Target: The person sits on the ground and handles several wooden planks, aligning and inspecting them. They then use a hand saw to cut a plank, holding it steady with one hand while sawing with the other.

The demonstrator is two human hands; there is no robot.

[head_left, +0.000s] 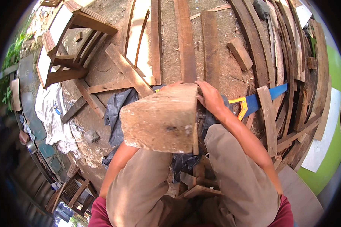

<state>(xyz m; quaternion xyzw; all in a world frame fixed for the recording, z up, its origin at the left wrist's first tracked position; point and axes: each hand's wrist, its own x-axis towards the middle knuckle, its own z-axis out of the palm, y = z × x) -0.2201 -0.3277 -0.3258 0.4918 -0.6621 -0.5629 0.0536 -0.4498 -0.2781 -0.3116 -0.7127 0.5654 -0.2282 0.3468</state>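
Note:
A thick, weathered wooden beam (pixel 163 117) points its cut end toward the camera, raised above my knees. My right hand (pixel 210 99) grips the beam's right side near the top edge. My left hand is hidden behind the beam; only my left forearm (pixel 117 162) shows, running under it. Just right of my right hand lies a hand saw (pixel 259 100) with a blue blade and a yellow-and-black handle, resting on planks.
Loose planks (pixel 185 41) and curved boards (pixel 280 49) cover the dirt ground ahead and to the right. A short block (pixel 240 53) lies among them. A wooden frame (pixel 68 49) stands at the left, with grey plastic sheeting (pixel 117 109) and white sheeting (pixel 51 113) nearby.

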